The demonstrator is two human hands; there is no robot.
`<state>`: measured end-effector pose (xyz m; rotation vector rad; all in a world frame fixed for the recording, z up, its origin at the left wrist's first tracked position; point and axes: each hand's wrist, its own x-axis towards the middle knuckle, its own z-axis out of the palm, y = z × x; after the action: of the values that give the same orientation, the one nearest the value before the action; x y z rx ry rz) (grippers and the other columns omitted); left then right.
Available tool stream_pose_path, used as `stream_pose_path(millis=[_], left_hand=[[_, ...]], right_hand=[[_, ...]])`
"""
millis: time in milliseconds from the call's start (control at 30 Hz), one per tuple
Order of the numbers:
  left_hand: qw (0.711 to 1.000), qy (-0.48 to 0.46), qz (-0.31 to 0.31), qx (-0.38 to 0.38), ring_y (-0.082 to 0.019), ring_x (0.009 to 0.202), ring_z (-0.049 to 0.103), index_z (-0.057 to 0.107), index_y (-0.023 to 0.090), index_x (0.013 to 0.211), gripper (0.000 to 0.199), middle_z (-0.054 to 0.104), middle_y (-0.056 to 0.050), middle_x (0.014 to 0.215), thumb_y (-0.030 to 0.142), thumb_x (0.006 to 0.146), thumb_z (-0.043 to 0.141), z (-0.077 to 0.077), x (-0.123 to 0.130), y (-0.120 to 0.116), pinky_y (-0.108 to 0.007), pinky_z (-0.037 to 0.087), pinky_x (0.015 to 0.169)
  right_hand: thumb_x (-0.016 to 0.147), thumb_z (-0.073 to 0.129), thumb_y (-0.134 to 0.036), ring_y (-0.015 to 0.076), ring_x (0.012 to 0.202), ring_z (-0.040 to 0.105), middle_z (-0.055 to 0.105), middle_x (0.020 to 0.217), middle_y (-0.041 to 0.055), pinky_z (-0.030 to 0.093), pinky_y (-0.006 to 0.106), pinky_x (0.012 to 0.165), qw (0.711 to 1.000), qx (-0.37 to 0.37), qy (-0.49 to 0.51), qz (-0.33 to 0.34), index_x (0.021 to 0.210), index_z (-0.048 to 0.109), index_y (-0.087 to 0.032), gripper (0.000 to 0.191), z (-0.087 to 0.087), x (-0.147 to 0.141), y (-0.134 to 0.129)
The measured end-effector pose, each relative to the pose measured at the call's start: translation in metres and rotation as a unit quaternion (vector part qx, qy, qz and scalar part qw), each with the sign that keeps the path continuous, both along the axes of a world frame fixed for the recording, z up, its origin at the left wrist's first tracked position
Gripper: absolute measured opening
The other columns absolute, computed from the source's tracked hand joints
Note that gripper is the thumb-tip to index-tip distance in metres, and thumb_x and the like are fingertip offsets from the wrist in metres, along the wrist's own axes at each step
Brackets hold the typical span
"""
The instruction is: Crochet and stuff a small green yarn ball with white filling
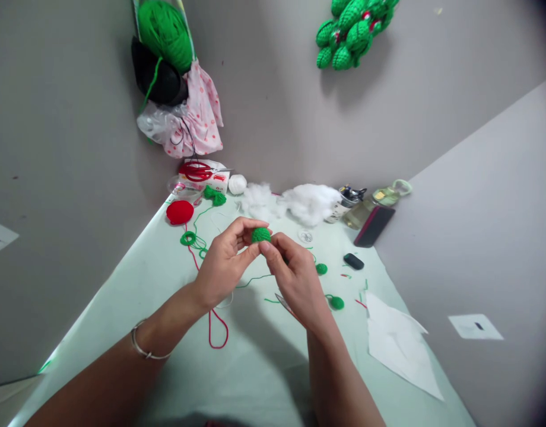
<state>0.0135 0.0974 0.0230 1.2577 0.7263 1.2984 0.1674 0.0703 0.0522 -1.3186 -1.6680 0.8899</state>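
Both hands pinch a green crocheted piece (pixel 261 235), frame center.
Left (pixel 227 258) and right (pixel 293 276) fingertips grip its edges, seemingly.

The only view is worn on the head, looking forward and down over both forearms to the hands (pixel 257 261), at arm's length above the pale table (pixel 188 379). It reaches the walls behind; the dark, blurred right edge is probably something close to the lens.
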Motion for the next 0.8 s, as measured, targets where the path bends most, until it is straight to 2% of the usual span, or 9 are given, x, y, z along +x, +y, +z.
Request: stream_pose_path(millis=[133,267,433,633,733,800], left_hand=[[0.999,0.02,-0.036,0.012,-0.02,0.107,0.064,0.065,0.021,0.123,0.03,0.068,-0.006,0.117,0.029,0.095,0.072,0.003,-0.003,0.0,-0.036,0.05,0.103],[0.997,0.022,-0.071,0.006,-0.02,0.113,0.062,0.063,0.024,0.131,0.036,0.066,-0.006,0.124,0.029,0.096,0.07,0.009,-0.005,-0.002,-0.036,0.049,0.106],[0.999,0.015,-0.047,-0.005,-0.02,0.11,0.065,0.067,0.023,0.123,0.028,0.07,-0.005,0.115,0.034,0.098,0.069,0.005,-0.002,0.0,-0.035,0.051,0.102],[1.0,-0.001,-0.021,-0.001,-0.019,0.104,0.068,0.067,0.021,0.119,0.025,0.072,-0.004,0.106,0.023,0.094,0.069,-0.002,0.0,0.004,-0.033,0.053,0.097],[1.0,0.0,0.018,0.015,-0.015,0.095,0.066,0.066,0.021,0.108,0.019,0.07,-0.002,0.1,0.016,0.09,0.068,-0.005,0.003,0.002,-0.03,0.054,0.091],[0.998,-0.011,0.056,0.035,-0.014,0.092,0.065,0.062,0.021,0.101,0.017,0.068,-0.001,0.098,0.012,0.088,0.069,-0.007,0.005,0.002,-0.029,0.054,0.088]], right_hand=[[0.103,0.055,-0.045,0.0112,0.06,0.034,0.039,0.064,-0.0062,0.029,0.027,0.056,1.0,0.0,0.012,0.009,0.071,0.045,-0.022,0.041,0.0,0.003,0.004],[0.103,0.054,-0.042,0.0114,0.059,0.034,0.038,0.062,-0.0062,0.029,0.028,0.057,1.0,0.021,0.021,-0.01,0.069,0.045,-0.022,0.04,0.001,0.005,0.005],[0.102,0.054,-0.04,0.0115,0.057,0.034,0.041,0.062,-0.0062,0.029,0.027,0.055,1.0,0.014,0.006,-0.004,0.071,0.046,-0.023,0.037,0.003,0.005,0.003],[0.103,0.052,-0.031,0.011,0.061,0.038,0.046,0.069,-0.0062,0.031,0.026,0.059,0.997,0.022,-0.074,0.026,0.082,0.049,-0.023,0.022,0.004,0.005,-0.002],[0.101,0.053,-0.028,0.0106,0.058,0.033,0.042,0.064,-0.0068,0.028,0.027,0.058,0.989,0.032,-0.14,0.016,0.077,0.047,-0.022,0.026,0.004,0.005,-0.003],[0.102,0.052,-0.028,0.0104,0.056,0.03,0.038,0.061,-0.0068,0.027,0.027,0.057,0.988,0.027,-0.149,0.026,0.073,0.046,-0.022,0.03,0.005,0.003,-0.004]])
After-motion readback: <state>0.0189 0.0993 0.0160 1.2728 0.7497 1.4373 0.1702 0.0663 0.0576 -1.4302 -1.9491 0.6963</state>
